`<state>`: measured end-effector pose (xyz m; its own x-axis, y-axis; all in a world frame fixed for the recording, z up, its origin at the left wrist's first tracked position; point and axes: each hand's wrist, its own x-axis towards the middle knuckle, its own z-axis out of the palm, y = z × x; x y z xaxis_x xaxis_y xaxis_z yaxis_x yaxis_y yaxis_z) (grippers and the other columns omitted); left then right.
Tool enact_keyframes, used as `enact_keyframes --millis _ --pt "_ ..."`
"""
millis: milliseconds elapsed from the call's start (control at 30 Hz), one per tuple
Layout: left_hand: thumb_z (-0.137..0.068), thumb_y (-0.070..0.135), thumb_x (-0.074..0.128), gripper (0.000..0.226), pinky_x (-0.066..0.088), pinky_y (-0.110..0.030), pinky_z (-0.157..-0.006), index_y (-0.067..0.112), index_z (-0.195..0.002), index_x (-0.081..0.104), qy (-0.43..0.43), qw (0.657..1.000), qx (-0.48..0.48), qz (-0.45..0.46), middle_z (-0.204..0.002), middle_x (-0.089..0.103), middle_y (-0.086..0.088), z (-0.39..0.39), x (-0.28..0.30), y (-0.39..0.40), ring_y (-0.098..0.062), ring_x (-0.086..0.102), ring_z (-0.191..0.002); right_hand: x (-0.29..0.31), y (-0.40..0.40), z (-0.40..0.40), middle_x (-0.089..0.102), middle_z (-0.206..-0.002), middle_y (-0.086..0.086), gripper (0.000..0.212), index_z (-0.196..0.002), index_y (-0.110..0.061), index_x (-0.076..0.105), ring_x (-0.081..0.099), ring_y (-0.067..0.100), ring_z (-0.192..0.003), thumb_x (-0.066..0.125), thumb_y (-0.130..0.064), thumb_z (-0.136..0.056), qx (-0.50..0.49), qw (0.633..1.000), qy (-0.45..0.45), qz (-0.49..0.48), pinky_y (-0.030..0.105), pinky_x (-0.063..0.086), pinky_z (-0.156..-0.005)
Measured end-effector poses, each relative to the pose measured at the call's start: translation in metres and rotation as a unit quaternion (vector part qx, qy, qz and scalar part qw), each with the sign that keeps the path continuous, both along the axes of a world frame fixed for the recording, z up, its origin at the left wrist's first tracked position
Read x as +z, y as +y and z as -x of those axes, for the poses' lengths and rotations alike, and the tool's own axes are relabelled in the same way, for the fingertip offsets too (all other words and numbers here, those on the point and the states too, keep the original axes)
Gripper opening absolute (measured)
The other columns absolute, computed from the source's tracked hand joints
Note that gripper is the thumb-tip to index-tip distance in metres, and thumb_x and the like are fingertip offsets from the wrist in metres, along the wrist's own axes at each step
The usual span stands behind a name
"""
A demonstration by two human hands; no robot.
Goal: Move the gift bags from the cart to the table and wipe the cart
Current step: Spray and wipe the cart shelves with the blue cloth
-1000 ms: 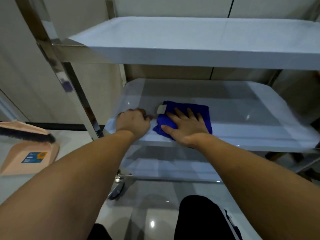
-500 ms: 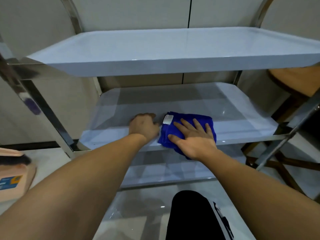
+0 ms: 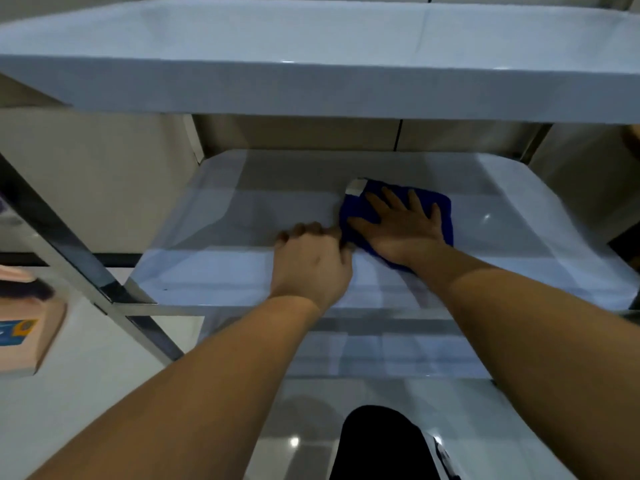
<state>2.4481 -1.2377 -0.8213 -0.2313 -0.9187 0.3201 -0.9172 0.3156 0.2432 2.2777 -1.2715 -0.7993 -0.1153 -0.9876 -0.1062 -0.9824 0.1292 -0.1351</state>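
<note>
The right hand (image 3: 403,226), fingers spread flat, has pushed the folded blue microfibre cloth (image 3: 398,216) rightward across the glossy white middle cart shelf (image 3: 221,271). The left hand (image 3: 311,265) stays loosely clenched, empty, beside it. Wiping continues.

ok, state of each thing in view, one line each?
blue cloth: folded, flat on the middle shelf
right hand: fingers spread, pressing the cloth
left hand: curled, resting on the shelf beside the cloth
middle shelf: no bags on it
top shelf: no bags on it

Dim, bluish cast; small glare spots on shelf (image 3: 486,216) & floor (image 3: 294,441); edges blurred w/ wide-angle bend.
</note>
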Motion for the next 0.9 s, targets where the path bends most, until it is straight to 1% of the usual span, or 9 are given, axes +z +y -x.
enact_keyframes --millis 133,267,400,500,633,667,733,800,900 --pt "-0.097 0.045 0.047 0.033 0.047 -0.042 -0.087 0.021 -0.102 0.069 0.007 1.0 0.003 0.007 -0.097 0.067 -0.005 0.002 -0.001 -0.001 -0.027 0.06 -0.092 -0.002 -0.054 0.008 -0.005 -0.169 -0.01 0.08 -0.16 -0.042 0.002 -0.007 0.029 -0.155 0.021 -0.081 -0.092 -0.001 1.0 0.002 0.005 0.061 -0.004 -0.121" --pt "-0.096 0.049 0.049 0.032 0.047 -0.044 -0.088 0.024 -0.097 0.068 0.021 1.0 0.001 0.022 -0.092 0.065 -0.001 0.0 -0.001 -0.002 -0.025 0.06 -0.091 -0.002 -0.106 0.015 -0.004 -0.169 -0.009 0.083 -0.16 -0.041 0.003 -0.005 0.031 -0.155 0.022 -0.082 -0.091 0.004 1.0 0.002 0.006 0.062 -0.004 -0.121" --pt "-0.094 0.051 0.049 0.031 0.048 -0.043 -0.085 0.025 -0.092 0.067 0.028 0.999 0.0 0.044 -0.087 0.063 0.001 -0.001 -0.006 -0.003 -0.024 0.06 -0.086 -0.003 -0.141 0.019 -0.003 -0.169 -0.008 0.084 -0.16 -0.041 0.003 -0.005 0.033 -0.155 0.02 -0.084 -0.09 0.005 1.0 -0.007 0.012 0.062 -0.004 -0.121" --pt "-0.092 0.052 0.046 0.034 0.049 -0.043 -0.084 0.024 -0.089 0.066 0.037 0.998 -0.006 0.041 -0.085 0.063 0.0 -0.001 -0.007 -0.004 -0.025 0.06 -0.085 -0.002 -0.156 0.02 -0.004 -0.169 -0.008 0.085 -0.159 -0.043 0.001 -0.006 0.033 -0.155 0.02 -0.085 -0.088 0.003 1.0 -0.015 0.013 0.062 -0.004 -0.121" --pt "-0.091 0.054 0.041 0.039 0.049 -0.044 -0.088 0.026 -0.091 0.068 0.048 0.999 -0.012 0.017 -0.089 0.066 0.001 -0.002 -0.006 -0.005 -0.025 0.063 -0.091 0.002 -0.158 0.021 -0.004 -0.169 -0.007 0.086 -0.16 -0.042 0.001 -0.005 0.035 -0.154 0.022 -0.085 -0.088 0.007 1.0 -0.022 0.01 0.063 -0.004 -0.121" --pt "-0.092 0.054 0.041 0.038 0.05 -0.044 -0.088 0.026 -0.088 0.066 0.05 0.999 -0.014 0.014 -0.088 0.066 0.002 -0.002 -0.006 -0.005 -0.024 0.063 -0.091 0.002 -0.156 0.021 -0.004 -0.169 -0.007 0.085 -0.16 -0.042 0.001 -0.005 0.035 -0.154 0.022 -0.085 -0.089 0.009 1.0 -0.022 0.01 0.063 -0.004 -0.121" --pt "-0.094 0.054 0.044 0.03 0.05 -0.042 -0.084 0.029 -0.08 0.054 0.047 0.999 -0.018 0.015 -0.082 0.061 0.005 -0.003 -0.007 -0.006 -0.023 0.061 -0.085 0.002 -0.148 0.022 -0.003 -0.169 -0.006 0.084 -0.16 -0.041 0.002 -0.004 0.035 -0.154 0.021 -0.083 -0.09 0.017 1.0 -0.02 0.004 0.063 -0.004 -0.121" --pt "-0.094 0.053 0.047 0.028 0.05 -0.04 -0.08 0.031 -0.078 0.044 0.04 0.999 -0.016 0.021 -0.077 0.054 0.007 -0.003 -0.008 -0.007 -0.023 0.059 -0.08 0.002 -0.133 0.022 -0.001 -0.169 -0.006 0.083 -0.16 -0.04 0.005 -0.003 0.035 -0.154 0.021 -0.083 -0.091 0.025 1.0 -0.015 -0.001 0.063 -0.004 -0.12" --pt "-0.093 0.049 0.05 0.03 0.05 -0.038 -0.075 0.029 -0.073 0.041 0.034 0.999 -0.012 0.025 -0.072 0.052 0.007 -0.002 -0.01 -0.008 -0.023 0.058 -0.075 0.004 -0.097 0.022 0.001 -0.169 -0.006 0.081 -0.159 -0.042 0.008 -0.002 0.034 -0.155 0.022 -0.082 -0.091 0.03 0.999 -0.019 -0.001 0.064 -0.003 -0.12"
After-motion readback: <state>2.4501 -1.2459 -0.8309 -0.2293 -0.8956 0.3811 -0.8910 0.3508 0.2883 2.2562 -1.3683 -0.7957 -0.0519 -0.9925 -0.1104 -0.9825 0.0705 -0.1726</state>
